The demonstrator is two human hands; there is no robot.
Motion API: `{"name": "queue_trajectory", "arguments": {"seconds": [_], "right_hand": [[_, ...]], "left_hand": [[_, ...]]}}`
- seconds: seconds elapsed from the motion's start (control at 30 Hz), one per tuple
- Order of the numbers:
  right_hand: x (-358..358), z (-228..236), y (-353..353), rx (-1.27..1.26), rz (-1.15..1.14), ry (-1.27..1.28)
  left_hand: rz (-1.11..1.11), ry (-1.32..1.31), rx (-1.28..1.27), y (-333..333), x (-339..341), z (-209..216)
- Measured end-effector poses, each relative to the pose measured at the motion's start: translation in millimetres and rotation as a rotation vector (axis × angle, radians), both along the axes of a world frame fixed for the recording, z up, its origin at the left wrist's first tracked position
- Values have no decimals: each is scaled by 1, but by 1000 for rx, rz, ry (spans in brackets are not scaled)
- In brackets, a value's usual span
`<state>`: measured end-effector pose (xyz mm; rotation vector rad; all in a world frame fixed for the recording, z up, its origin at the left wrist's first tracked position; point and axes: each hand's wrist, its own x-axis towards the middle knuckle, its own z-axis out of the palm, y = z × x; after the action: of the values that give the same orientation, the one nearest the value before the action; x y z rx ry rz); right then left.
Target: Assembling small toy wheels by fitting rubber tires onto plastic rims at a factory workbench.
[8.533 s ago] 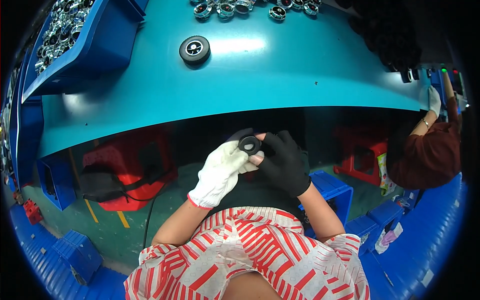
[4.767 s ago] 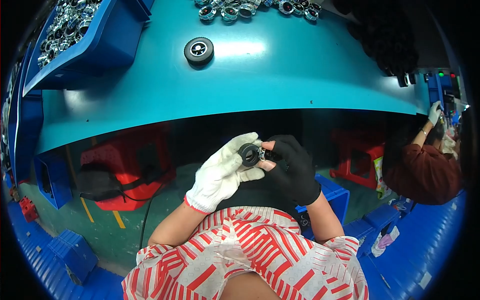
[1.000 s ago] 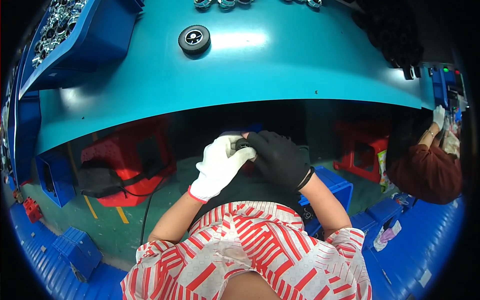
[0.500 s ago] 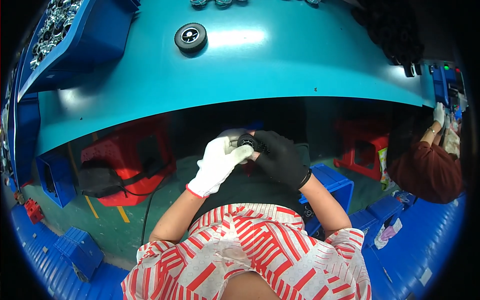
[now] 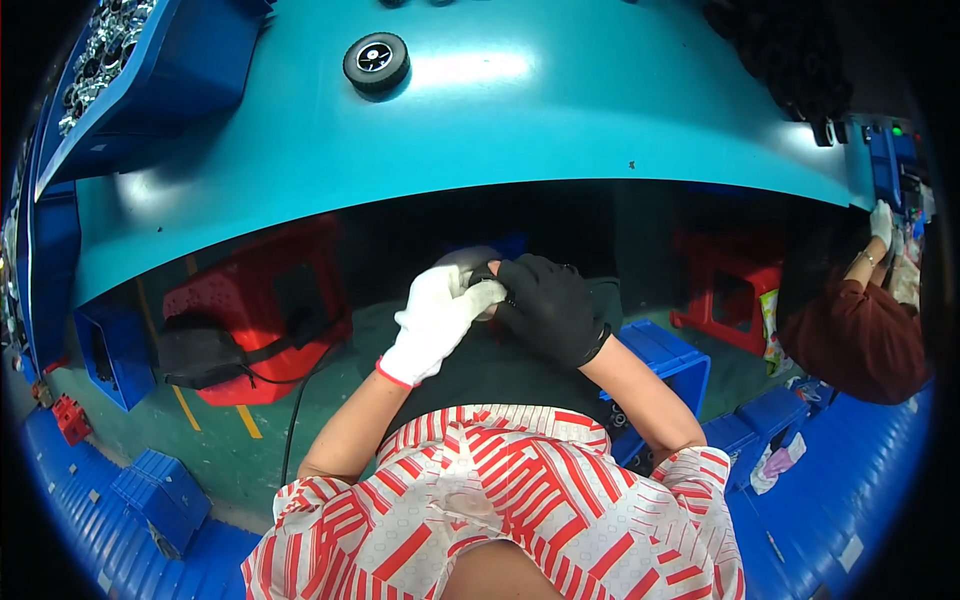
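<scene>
White knit covers the left hand point(image 5: 437, 318), its thumb and fingers pinching a small black part point(image 5: 483, 274), which sits between both hands in front of the waist, mostly hidden. Black fabric covers the right hand point(image 5: 552, 308), fingers bent together against the part's other side; how its thumb sits I cannot tell. Just beyond the right forearm, a blue crate point(image 5: 662, 345) holds small dark parts. Farther left, a blue bin point(image 5: 120, 325) has something dark inside, too dim to identify. On the turquoise table point(image 5: 500, 140), a larger blue bin point(image 5: 195, 95) is heaped with shiny chrome-like pieces point(image 5: 103, 62), near a black wheel point(image 5: 376, 62).
</scene>
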<state>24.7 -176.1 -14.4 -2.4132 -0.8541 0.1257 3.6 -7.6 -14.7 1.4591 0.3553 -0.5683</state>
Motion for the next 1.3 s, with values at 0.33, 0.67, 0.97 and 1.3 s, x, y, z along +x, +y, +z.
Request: {"name": "queue_trajectory", "arguments": {"seconds": [0.33, 0.67, 0.97, 1.3], "right_hand": [[7, 1, -13, 153, 36, 328], [-2, -6, -10, 5, 28, 90], [4, -11, -19, 181, 165, 421], [1, -9, -6, 135, 35, 126]], "left_hand": [[32, 15, -166, 2, 2, 7], [-90, 66, -34, 0, 3, -12], [-318, -69, 222, 6, 12, 11], [94, 33, -76, -5, -9, -7]]}}
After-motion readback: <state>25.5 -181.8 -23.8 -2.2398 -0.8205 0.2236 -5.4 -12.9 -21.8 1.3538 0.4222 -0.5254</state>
